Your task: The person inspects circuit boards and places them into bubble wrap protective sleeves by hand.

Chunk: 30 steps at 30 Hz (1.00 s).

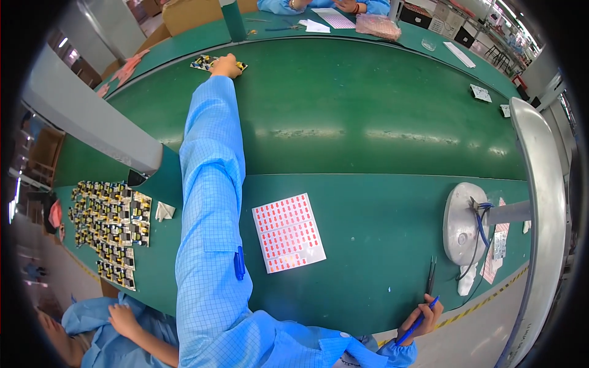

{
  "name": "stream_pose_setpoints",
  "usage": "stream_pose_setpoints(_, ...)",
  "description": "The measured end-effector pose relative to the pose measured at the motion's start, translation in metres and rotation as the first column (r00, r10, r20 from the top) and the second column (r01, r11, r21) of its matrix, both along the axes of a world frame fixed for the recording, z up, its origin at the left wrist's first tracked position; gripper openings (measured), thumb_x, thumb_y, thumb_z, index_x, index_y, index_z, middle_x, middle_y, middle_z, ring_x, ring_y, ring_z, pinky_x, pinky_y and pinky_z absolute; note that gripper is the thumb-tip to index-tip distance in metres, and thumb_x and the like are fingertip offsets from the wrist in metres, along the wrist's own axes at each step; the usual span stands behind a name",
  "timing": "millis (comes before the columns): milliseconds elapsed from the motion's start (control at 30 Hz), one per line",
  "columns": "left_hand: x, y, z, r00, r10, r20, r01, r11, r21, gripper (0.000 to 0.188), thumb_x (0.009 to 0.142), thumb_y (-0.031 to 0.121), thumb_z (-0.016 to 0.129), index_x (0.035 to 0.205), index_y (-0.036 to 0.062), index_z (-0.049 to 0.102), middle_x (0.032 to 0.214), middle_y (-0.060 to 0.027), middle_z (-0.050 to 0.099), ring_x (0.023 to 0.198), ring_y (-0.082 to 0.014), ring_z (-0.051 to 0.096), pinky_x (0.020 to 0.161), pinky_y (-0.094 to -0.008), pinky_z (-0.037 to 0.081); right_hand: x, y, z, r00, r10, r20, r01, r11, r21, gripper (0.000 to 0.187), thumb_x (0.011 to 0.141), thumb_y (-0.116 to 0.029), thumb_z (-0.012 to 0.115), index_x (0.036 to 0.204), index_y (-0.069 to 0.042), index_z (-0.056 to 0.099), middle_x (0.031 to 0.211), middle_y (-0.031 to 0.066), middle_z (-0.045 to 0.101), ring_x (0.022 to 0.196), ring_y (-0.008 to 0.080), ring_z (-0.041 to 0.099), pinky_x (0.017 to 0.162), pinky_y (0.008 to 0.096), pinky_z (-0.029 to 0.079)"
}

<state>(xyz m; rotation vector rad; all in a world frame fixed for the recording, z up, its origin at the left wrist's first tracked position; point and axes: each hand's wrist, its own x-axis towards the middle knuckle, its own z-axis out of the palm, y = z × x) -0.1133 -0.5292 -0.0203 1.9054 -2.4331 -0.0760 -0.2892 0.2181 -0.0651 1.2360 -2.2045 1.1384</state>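
My left arm, in a blue checked sleeve, stretches across to the far left of the green belt. There my left hand [226, 65] has its fingers closed on a circuit board [202, 62] with yellow and black parts, lying at belt level. Near the table's front right edge, my right hand [422, 318] is closed around a blue pen [417, 321]. Black tweezers [431, 277] stick out beyond its fingertips; whether they are held or lie on the table I cannot tell. A white sheet of red arrow stickers [288, 233] lies between my arms.
Rows of circuit boards [110, 227] cover the table's left end, beside a grey post [92, 116]. A lamp base [463, 227] with cables stands right. Two boards [480, 93] sit on the belt's far right. Co-workers' hands show at lower left [124, 320] and across the belt [350, 6].
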Motion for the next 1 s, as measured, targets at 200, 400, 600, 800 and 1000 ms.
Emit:
stream_pose_setpoints(200, 0.01, -0.012, 0.002, 0.997, 0.038, -0.074, -0.042, 0.998, -0.052, 0.078, 0.064, 0.03, 0.084, 0.127, 0.0041, 0.045, 0.129, -0.0178, 0.054, 0.124, -0.0376, 0.047, 0.101, -0.0568, 0.037, 0.001, 0.002, 0.001, 1.0, 0.001, 0.01, -0.001, 1.0, 0.002, 0.014, 0.078, 0.004, 0.047, 0.088, -0.003, 0.052, 0.096, 0.021, 0.058, 0.083, 0.0298, 0.056, 0.074, 0.0382, 0.046)
stream_pose_setpoints(400, -0.048, 0.051, 0.016, 0.947, -0.321, -0.001, 0.318, 0.94, -0.12, 0.084, 0.056, 0.042, 0.084, 0.117, -0.002, 0.048, 0.11, -0.0215, 0.064, 0.108, -0.0383, 0.059, 0.086, -0.0548, 0.046, -0.001, -0.001, 0.001, 0.998, 0.014, -0.067, -0.016, 0.999, -0.028, 0.012, 0.078, 0.004, 0.049, 0.087, -0.001, 0.052, 0.096, 0.022, 0.059, 0.084, 0.0323, 0.057, 0.075, 0.0413, 0.046)
stream_pose_setpoints(600, -0.119, 0.196, 0.034, 0.689, -0.7, -0.19, 0.654, 0.713, -0.255, 0.072, 0.054, 0.031, 0.078, 0.113, 0.0008, 0.05, 0.111, -0.0193, 0.058, 0.102, -0.0378, 0.055, 0.087, -0.0442, 0.047, -0.002, -0.006, -0.001, 0.996, 0.042, -0.078, -0.049, 0.995, -0.083, 0.008, 0.078, 0.005, 0.05, 0.084, 0.001, 0.054, 0.095, 0.0219, 0.061, 0.086, 0.0334, 0.058, 0.078, 0.0408, 0.047)
stream_pose_setpoints(800, -0.112, 0.289, 0.066, 0.316, -0.915, -0.251, 0.832, 0.394, -0.391, 0.063, 0.061, 0.026, 0.073, 0.113, -0.0008, 0.051, 0.115, -0.0159, 0.055, 0.108, -0.036, 0.047, 0.096, -0.0395, 0.041, 0.0, -0.01, 0.008, 0.995, 0.051, -0.086, -0.058, 0.995, -0.076, 0.009, 0.076, 0.006, 0.054, 0.083, 0.001, 0.057, 0.096, 0.0199, 0.062, 0.088, 0.0341, 0.058, 0.081, 0.0404, 0.048)
stream_pose_setpoints(1000, -0.172, 0.277, 0.032, 0.835, -0.389, -0.391, 0.397, 0.916, -0.064, 0.088, 0.062, 0.051, 0.079, 0.121, -0.0069, 0.045, 0.118, -0.0239, 0.054, 0.109, -0.0379, 0.052, 0.089, -0.0478, 0.047, 0.001, -0.008, 0.009, 0.997, 0.04, -0.069, -0.048, 0.993, -0.111, 0.012, 0.074, 0.008, 0.055, 0.084, 0.001, 0.057, 0.096, 0.0196, 0.063, 0.088, 0.0336, 0.059, 0.08, 0.0397, 0.048)
